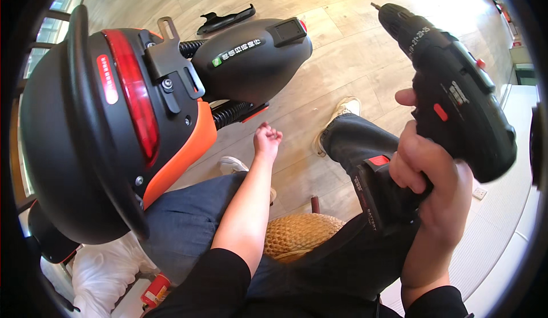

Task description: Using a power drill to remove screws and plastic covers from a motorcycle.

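My right hand is wrapped round the grip of a black cordless drill, raised at the right with its bit pointing up and left. The thumb and fingers close on the handle above the battery. My left hand is curled up in front of me, just right of a black coil spring; whether its fingers hold something small is hidden. To the left stands the rear of a black and orange electric scooter, with a red tail light, a slotted metal bracket and a rounded black rear fender.
A loose black plastic part lies on the wood-look floor beyond the fender. Below me is a woven seat. A white bag and a red container sit at lower left; a white ribbed surface runs along the right.
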Tool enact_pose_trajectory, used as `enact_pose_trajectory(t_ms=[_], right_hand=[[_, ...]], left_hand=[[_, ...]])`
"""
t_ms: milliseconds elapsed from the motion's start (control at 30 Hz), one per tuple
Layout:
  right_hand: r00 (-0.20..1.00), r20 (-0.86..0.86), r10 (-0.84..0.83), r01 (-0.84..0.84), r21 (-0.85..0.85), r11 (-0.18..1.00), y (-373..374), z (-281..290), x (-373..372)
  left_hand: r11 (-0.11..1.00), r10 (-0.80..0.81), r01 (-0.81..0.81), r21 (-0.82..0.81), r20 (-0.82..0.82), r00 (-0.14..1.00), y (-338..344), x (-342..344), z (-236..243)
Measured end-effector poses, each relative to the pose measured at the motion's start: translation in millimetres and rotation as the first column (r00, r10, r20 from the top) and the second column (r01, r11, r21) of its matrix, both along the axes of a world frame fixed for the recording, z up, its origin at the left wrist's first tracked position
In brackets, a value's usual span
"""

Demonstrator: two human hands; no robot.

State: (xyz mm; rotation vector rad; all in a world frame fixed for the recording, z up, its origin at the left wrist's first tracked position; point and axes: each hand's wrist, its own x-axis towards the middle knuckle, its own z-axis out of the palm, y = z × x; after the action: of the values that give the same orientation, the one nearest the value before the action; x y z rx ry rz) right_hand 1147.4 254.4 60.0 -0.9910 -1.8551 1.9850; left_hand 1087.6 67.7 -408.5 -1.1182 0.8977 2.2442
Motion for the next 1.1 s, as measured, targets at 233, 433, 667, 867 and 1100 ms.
enact_pose_trajectory(t_ms=[233,433,667,867,1100], right_hand=[[0.999,-0.031,0.019,-0.022,-0.107,0.994,6.9,-2.6,3.4],[0.997,-0.077,0.016,-0.032,-0.204,0.978,23.1,-7.4,12.9],[0.995,-0.096,0.034,-0.054,-0.215,0.975,25.9,-13.3,13.7],[0.994,-0.092,0.055,-0.076,-0.236,0.969,27.5,-13.4,14.5],[0.990,-0.088,0.109,-0.127,-0.231,0.965,28.9,-20.9,15.6]], left_hand=[[0.966,0.231,-0.216,0.143,-0.100,0.968,1.5,-27.2,33.2],[0.973,0.228,-0.231,0.008,-0.200,0.953,14.7,-23.9,31.1],[0.990,0.087,-0.119,-0.075,-0.337,0.937,-0.3,-18.9,22.5],[0.964,0.257,-0.267,-0.003,-0.252,0.933,3.8,-3.3,28.4],[0.991,0.014,0.013,0.134,-0.199,0.980,-7.0,31.0,58.2]])
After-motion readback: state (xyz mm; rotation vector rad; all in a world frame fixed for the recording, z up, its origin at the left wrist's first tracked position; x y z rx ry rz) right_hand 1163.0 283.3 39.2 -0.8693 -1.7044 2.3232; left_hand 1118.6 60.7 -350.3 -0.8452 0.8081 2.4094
